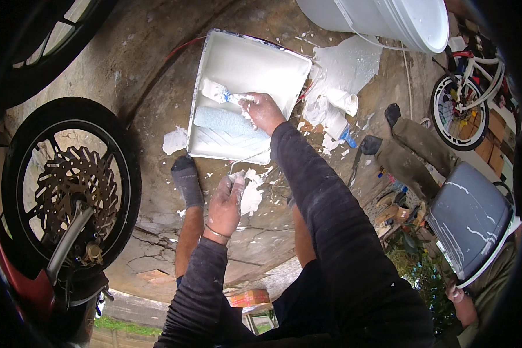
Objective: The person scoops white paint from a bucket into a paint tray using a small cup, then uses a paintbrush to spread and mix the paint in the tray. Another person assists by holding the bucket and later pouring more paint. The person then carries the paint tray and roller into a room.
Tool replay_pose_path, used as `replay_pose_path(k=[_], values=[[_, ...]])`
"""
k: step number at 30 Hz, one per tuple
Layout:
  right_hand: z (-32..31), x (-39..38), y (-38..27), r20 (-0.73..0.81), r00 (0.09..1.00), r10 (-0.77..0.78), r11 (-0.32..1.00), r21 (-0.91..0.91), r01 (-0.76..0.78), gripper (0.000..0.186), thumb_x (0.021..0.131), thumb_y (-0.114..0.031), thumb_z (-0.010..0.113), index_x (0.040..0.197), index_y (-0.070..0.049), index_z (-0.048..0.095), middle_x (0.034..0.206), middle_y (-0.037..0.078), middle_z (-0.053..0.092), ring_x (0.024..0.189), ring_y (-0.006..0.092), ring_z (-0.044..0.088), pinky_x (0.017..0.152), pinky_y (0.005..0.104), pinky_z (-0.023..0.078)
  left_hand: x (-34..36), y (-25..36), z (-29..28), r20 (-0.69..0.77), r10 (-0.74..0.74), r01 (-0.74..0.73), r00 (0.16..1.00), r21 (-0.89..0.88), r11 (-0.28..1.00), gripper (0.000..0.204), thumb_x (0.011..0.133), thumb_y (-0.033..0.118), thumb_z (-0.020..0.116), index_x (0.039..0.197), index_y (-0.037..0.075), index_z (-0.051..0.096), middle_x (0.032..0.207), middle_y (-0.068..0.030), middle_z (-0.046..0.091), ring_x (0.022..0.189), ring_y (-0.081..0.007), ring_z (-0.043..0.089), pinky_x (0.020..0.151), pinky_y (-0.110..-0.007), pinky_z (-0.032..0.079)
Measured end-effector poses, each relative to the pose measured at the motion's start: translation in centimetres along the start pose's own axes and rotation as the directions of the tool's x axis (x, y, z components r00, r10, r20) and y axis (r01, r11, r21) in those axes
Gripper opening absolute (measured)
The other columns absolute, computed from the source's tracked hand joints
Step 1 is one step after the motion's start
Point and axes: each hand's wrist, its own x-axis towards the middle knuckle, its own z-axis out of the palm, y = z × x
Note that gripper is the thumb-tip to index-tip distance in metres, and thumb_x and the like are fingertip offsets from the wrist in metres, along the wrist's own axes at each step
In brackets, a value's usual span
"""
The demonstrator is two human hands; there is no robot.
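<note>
My right hand (263,112) is closed around a paint-smeared paintbrush (216,91), its white end pointing left over the white paint tray (199,69). Beneath it, a pale blue paint roller (223,120) lies on the ribbed lower part of the tray, with white paint pooled above. The roller's thin wire frame (254,155) crosses the tray's near edge and runs to the fingertips of my left hand (224,206). That hand is closed on the roller's end, which the fingers mostly hide. White paint smears both hands.
A large white bucket (383,20) stands at the far right, near paint-covered plastic (345,64) and a blue tool (348,137). A motorcycle wheel (72,185) is close on the left. At right, another person's legs (414,153) and hand (459,301) appear beside a grey bucket (472,211).
</note>
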Motion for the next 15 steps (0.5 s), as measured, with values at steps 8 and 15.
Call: replay_pose_path(k=[8, 15], values=[[-0.7, -0.8, -0.4, 0.017, 1.000, -0.001, 0.999, -0.051, 0.002, 0.034, 0.091, -0.023, 0.057, 0.117, -0.003, 0.064, 0.066, 0.008, 0.059, 0.049, 0.0144, 0.052, 0.046, 0.0304, 0.046, 0.0, 0.0, 0.2, 0.002, -0.094, 0.094, 0.996, -0.062, 0.994, 0.036, 0.098, 0.029, 0.053, 0.114, -0.002, 0.060, 0.101, -0.0141, 0.067, 0.090, -0.0194, 0.062, 0.081, -0.029, 0.046], [-1.4, -1.8, 0.5, 0.052, 0.999, -0.009, 0.999, -0.053, 0.011, 0.041, 0.090, -0.027, 0.062, 0.118, 0.003, 0.061, 0.077, 0.009, 0.063, 0.051, 0.0129, 0.053, 0.047, 0.0280, 0.048, 2.1, -3.4, -2.4, -0.312, -0.302, 0.215, 0.901, -0.282, 0.935, 0.027, 0.092, 0.022, 0.063, 0.105, -0.002, 0.064, 0.099, -0.0099, 0.067, 0.089, -0.0139, 0.059, 0.077, -0.028, 0.048]])
